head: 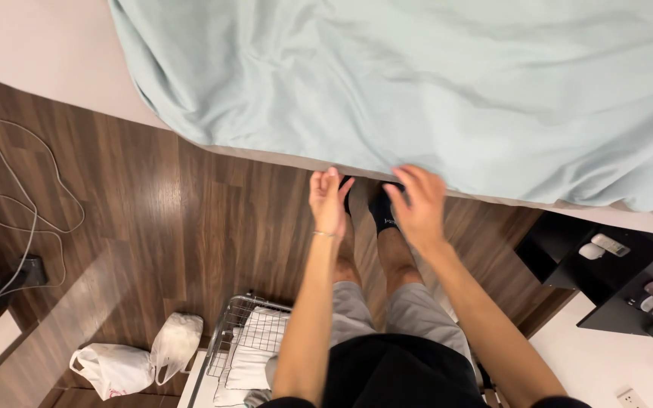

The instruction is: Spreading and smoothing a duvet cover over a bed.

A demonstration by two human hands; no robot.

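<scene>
Wooden floor (pixel 175 227), pale blue bedcover (pixel 432 91) edge, left hand (pixel 329 202) and right hand (pixel 417 205) beside it, grips open, empty.

Bare wood floor (pixel 153 211) is open left of the left hand (pixel 329 202). Ahead, the pale blue sheet (pixel 432 83) overhangs the bed edge, blocking both hands. Right hand (pixel 419 205) is hemmed in by the black shelf (pixel 568 264). Behind: wire basket (pixel 228 332), white bags (pixel 141 359). Cable (pixel 32 204) loops far left.

Bedroom: bed (pixel 54 53) with blue duvet (pixel 432 83)
</scene>
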